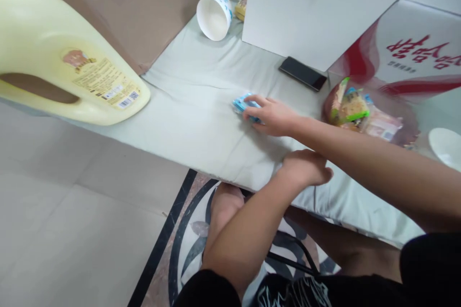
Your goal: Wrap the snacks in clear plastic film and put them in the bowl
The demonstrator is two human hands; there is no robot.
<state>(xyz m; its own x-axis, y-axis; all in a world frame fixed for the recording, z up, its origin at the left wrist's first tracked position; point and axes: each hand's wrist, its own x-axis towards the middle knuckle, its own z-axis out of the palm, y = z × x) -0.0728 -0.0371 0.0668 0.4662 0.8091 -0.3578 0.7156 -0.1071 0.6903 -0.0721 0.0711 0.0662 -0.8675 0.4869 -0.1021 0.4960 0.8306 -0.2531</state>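
Observation:
My right hand [272, 114] reaches over the cloth-covered table [187, 124] with its fingers bent round a small blue-and-white plastic packet [248, 104]. The packet lies on the cloth, partly covered by those fingers. My left hand [308, 166] rests at the table's near edge, just under my right forearm. Its back faces up and its fingers are mostly hidden, so whether it holds anything does not show.
A large yellow jug [46, 38] stands at the left by a cardboard box [118, 4]. A paper cup [215, 18] lies tipped at the back. A black phone [302, 73], a bowl of packaged snacks [406, 122] and a white box [309, 4] are on the right.

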